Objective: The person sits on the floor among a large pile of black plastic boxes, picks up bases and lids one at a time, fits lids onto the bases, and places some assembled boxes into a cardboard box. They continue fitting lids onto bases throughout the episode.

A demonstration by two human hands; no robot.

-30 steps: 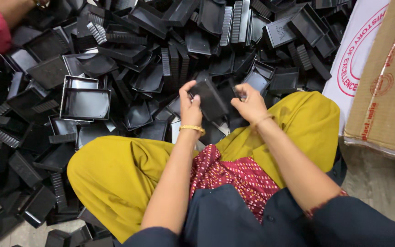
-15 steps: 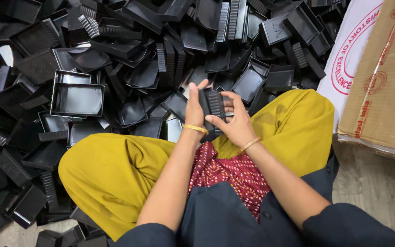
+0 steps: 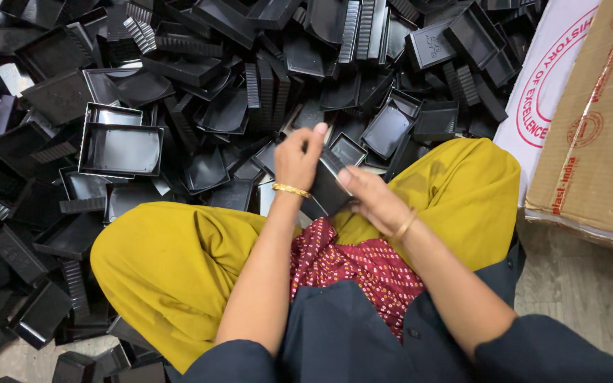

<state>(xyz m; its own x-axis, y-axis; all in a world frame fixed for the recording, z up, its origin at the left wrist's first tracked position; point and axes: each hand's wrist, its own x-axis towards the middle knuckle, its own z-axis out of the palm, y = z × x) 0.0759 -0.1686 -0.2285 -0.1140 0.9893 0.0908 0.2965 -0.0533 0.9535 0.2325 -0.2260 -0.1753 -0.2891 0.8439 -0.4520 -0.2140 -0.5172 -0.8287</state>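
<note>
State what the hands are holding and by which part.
Both hands hold one small black plastic tray above the lap. The left hand grips its upper left edge, fingers curled over the top; the right hand steadies its right side.

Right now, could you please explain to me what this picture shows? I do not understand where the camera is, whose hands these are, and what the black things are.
There is no machine here. The camera sits on a person's head and looks down, so you see that person's own arms and lap. The person sits on the floor with legs folded, in yellow trousers.

In front lies a big pile of black plastic trays, small and rectangular, thrown in all directions. One neater stack sits at the left of the pile.

Both hands hold one black tray above the lap. The left hand grips it from the top, and the right hand supports it from the side. Each wrist wears a gold bangle.

At the right stand a white sack and a cardboard box.
</note>
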